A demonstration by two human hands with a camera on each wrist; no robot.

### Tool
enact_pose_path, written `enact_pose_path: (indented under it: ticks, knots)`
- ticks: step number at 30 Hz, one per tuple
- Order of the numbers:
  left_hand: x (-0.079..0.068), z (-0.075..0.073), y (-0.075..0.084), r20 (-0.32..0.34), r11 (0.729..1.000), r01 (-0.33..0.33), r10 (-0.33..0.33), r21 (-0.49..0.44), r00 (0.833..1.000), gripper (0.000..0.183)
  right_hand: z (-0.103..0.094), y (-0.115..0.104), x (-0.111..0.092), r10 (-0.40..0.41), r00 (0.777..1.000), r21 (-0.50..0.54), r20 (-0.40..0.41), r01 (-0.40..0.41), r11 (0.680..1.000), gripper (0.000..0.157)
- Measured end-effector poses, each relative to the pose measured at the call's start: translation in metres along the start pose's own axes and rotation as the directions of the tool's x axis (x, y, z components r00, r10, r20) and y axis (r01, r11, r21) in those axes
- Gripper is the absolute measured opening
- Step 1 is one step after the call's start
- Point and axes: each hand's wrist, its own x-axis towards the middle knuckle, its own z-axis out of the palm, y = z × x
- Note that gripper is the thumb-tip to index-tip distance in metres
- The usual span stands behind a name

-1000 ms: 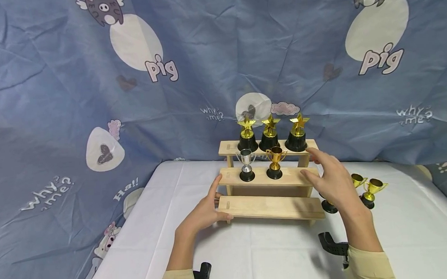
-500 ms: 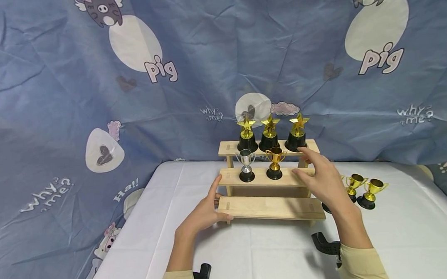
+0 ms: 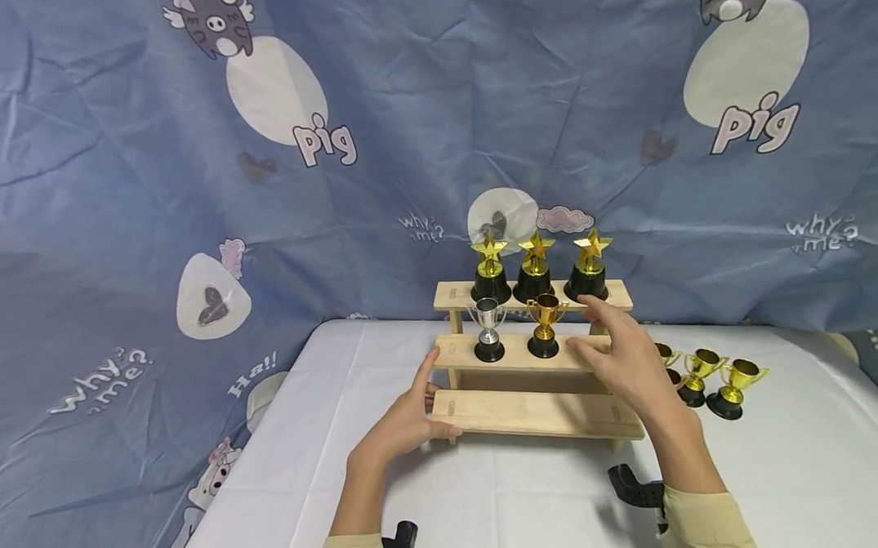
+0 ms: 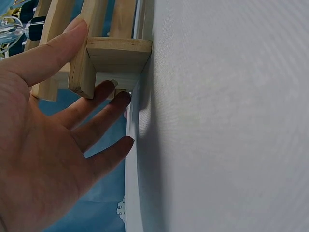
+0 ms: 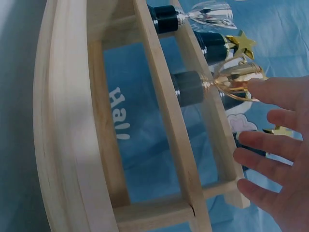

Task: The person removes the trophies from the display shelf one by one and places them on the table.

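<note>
A three-tier wooden display stand [image 3: 537,413] stands on the white-covered table. My left hand [image 3: 401,419] holds its left end, with the thumb [image 4: 72,36] against the lowest board and the fingers [image 4: 96,123] spread behind. Two small trophy cups stand on the middle tier: a silver cup [image 3: 489,333] and, to its right, a bronze-gold cup [image 3: 547,328]. Right of that cup hovers my right hand [image 3: 630,364], its fingers spread and nothing held. In the right wrist view, the thumb overlaps the bronze-gold cup [image 5: 236,79]; contact cannot be told.
Three gold star trophies, including the left one [image 3: 490,280] and the right one [image 3: 588,276], line the top tier. Several gold cups stand on the table right of the stand, one [image 3: 734,388] outermost, others partly behind my right arm. A blue printed cloth [image 3: 376,187] hangs behind.
My right hand has moved left along the middle tier toward the bronze-gold cup. My left hand keeps its place on the stand. The head view has shifted slightly.
</note>
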Motion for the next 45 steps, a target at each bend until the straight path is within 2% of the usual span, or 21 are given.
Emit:
enact_pose_path:
  ticks: [8,19,35,38,45]
  knots:
    - [-0.001,0.001,-0.003,0.007,1.000,-0.009,0.009,-0.002,1.000,0.128,0.007,-0.005,0.003,0.011,1.000,0.002,0.018,-0.011,1.000,0.065]
    - [-0.001,0.001,-0.002,0.000,1.000,-0.009,0.009,-0.002,1.000,0.128,0.018,-0.009,0.008,-0.017,0.999,0.005,0.034,0.017,1.000,0.068]
    - [-0.001,0.002,-0.002,-0.009,1.000,-0.003,0.003,-0.003,1.000,0.128,0.023,-0.011,0.010,-0.022,0.999,0.107,0.041,0.017,0.994,0.068]
    - [-0.001,0.002,-0.001,-0.007,1.000,-0.008,0.008,-0.001,1.000,0.128,0.024,-0.012,0.009,-0.018,1.000,0.126,0.018,0.016,0.992,0.063]
    - [-0.002,0.001,0.000,-0.011,1.000,-0.003,0.003,0.000,1.000,0.129,0.027,-0.018,0.008,-0.029,0.994,0.125,-0.103,0.042,0.991,0.046]
